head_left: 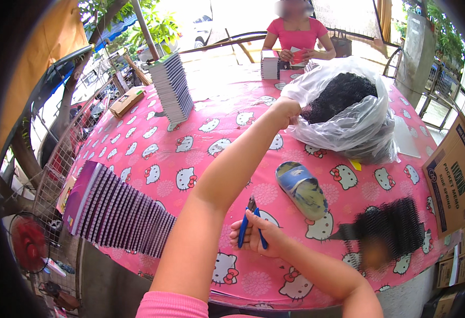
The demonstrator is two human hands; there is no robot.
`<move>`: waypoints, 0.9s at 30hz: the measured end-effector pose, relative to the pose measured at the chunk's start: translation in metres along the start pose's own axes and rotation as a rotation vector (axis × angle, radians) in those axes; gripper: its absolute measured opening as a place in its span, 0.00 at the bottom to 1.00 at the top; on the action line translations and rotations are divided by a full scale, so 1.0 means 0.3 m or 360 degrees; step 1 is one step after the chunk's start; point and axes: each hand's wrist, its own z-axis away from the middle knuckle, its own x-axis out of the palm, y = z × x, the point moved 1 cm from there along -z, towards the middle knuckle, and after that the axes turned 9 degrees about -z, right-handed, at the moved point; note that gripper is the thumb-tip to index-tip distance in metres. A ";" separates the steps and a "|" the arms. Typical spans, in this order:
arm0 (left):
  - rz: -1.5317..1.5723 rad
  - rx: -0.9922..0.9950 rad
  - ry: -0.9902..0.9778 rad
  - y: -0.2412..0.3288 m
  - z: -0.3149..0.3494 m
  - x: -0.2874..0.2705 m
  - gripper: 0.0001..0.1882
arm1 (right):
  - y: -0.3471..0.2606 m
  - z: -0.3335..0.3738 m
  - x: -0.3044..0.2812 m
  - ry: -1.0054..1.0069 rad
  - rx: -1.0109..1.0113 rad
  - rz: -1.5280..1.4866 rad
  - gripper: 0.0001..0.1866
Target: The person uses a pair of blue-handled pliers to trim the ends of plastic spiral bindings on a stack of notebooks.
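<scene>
My left arm reaches across the table, and my left hand point(287, 112) is closed on the edge of a clear plastic bag point(359, 139). Inside the bag lies a dark mass of black binding coils point(341, 98). Close to my body, my right hand point(259, 239) holds blue-handled pliers point(252, 225), jaws pointing away from me. A blue and yellowish slide sandal point(302, 191) rests between the bag and my right forearm. Farther right, a heap of black spiral coils point(389, 228) lies on the table.
A pink patterned cloth point(208, 151) covers the table. At left lies a row of purple spiral notebooks point(121, 209); behind it stand a tall notebook stack point(171, 87) and a small carton point(127, 102). Across the table, a person point(298, 34) handles a red booklet. A cardboard box point(455, 175) borders the right.
</scene>
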 end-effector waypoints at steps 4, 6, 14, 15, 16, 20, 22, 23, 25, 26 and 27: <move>-0.0560 0.0271 0.0065 0.092 0.162 -0.034 0.39 | -0.008 0.000 -0.010 -0.0018 -0.0023 -0.0005 0.28; -0.0707 0.0374 0.0292 0.105 0.216 -0.058 0.40 | 0.003 -0.006 0.002 -0.0020 0.0007 0.0044 0.30; 0.0044 0.0713 -0.0498 -0.087 0.807 -0.080 0.39 | -0.033 0.016 -0.035 -0.0087 -0.0058 0.0028 0.30; 0.0135 0.0712 -0.0605 -0.158 0.891 -0.107 0.38 | -0.006 0.021 0.006 -0.0058 -0.0203 0.0123 0.34; -0.0098 0.0892 -0.0622 -0.181 1.003 -0.150 0.36 | 0.001 0.040 0.039 0.0020 -0.0252 0.0017 0.35; -0.0280 0.1001 -0.0369 -0.191 1.383 -0.433 0.24 | 0.008 0.030 -0.001 -0.0080 -0.0355 0.0440 0.35; -0.0330 0.1199 0.0105 -0.202 1.479 -0.563 0.17 | 0.026 0.022 0.014 0.0058 -0.0332 0.0298 0.32; -0.0472 0.1314 0.0318 -0.182 1.499 -0.633 0.15 | 0.029 0.030 0.039 0.0126 -0.0340 0.0714 0.26; -0.0709 0.1408 0.0747 -0.143 1.518 -0.772 0.12 | 0.063 0.038 0.150 0.0180 -0.0426 0.1124 0.17; -0.1046 0.1498 0.0900 -0.089 1.518 -0.823 0.12 | 0.089 0.043 0.230 0.0198 -0.0465 0.1318 0.12; -0.1383 0.1567 0.0922 -0.060 1.506 -0.910 0.12 | 0.125 0.036 0.324 0.0016 -0.0511 0.1598 0.14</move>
